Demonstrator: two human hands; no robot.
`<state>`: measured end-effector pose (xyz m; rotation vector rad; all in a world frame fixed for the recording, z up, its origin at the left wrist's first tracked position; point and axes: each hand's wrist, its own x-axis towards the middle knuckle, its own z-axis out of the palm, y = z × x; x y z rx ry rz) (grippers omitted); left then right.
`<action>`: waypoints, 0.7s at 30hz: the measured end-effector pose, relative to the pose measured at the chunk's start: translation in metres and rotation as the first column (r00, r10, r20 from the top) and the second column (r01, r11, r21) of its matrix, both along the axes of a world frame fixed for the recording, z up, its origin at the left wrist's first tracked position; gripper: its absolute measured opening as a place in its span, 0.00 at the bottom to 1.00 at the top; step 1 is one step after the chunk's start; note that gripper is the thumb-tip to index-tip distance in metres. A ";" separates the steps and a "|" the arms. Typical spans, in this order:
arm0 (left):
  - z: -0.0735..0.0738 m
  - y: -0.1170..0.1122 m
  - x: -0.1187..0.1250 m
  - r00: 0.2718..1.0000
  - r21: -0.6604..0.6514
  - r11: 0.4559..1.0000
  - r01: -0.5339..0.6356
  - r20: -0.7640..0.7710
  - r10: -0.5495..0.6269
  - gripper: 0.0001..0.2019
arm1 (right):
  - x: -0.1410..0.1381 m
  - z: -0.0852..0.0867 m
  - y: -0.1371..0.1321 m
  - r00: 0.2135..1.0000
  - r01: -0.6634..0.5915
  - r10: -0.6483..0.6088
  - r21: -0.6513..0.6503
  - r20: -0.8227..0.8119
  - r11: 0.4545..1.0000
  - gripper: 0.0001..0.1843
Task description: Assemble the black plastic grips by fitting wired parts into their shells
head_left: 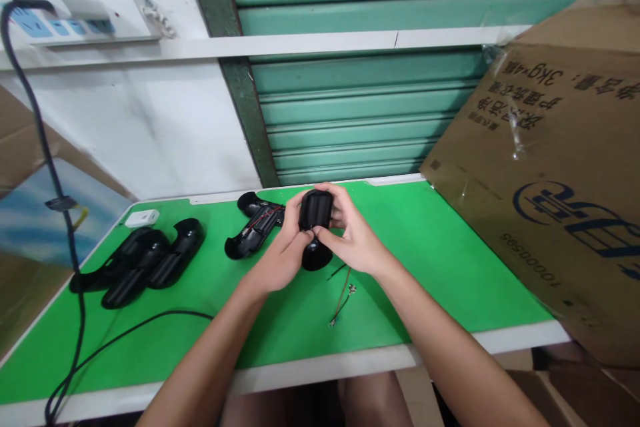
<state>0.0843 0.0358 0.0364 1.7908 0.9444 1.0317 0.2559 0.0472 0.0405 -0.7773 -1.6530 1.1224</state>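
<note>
Both hands meet over the middle of the green mat, gripping one black plastic housing. My left hand wraps its left side and lower edge. My right hand pinches its right side and front. The housing's rounded lower end sticks out below the fingers. Just behind my left hand lies an open black shell with red wiring inside. A thin loose wire piece lies on the mat under my right wrist.
Several black shells are heaped at the mat's left, beside a small white block. A black cable hangs from a wall power strip and loops over the mat. A large cardboard box leans at the right.
</note>
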 end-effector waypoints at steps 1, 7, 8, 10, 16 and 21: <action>0.001 0.001 -0.002 1.000 -0.050 0.999 0.009 0.030 -0.007 0.28 | 0.002 0.002 0.001 1.000 -0.029 0.028 -0.024 -0.007 0.999 0.34; 0.007 0.000 -0.004 0.997 -0.094 0.993 0.069 0.035 -0.066 0.28 | 0.010 0.002 0.010 0.987 -0.104 0.092 -0.080 -0.135 0.991 0.28; 0.007 -0.001 -0.003 0.996 -0.083 0.993 0.083 0.038 -0.080 0.29 | 0.010 0.001 0.011 0.985 -0.108 0.095 -0.086 -0.143 0.990 0.28; 0.006 -0.002 0.001 0.995 -0.061 0.994 0.092 0.053 -0.089 0.31 | 0.008 -0.001 0.012 0.984 -0.107 0.091 -0.101 -0.154 0.989 0.30; 0.008 -0.005 0.007 0.989 -0.083 0.996 0.039 0.145 -0.027 0.34 | 0.018 0.008 0.014 0.982 -0.028 -0.006 -0.179 -0.187 0.983 0.36; 0.013 0.004 -0.004 0.986 -0.158 0.986 -0.046 0.149 0.070 0.25 | 0.085 0.004 0.042 0.906 0.420 -0.422 -0.175 0.024 0.891 0.36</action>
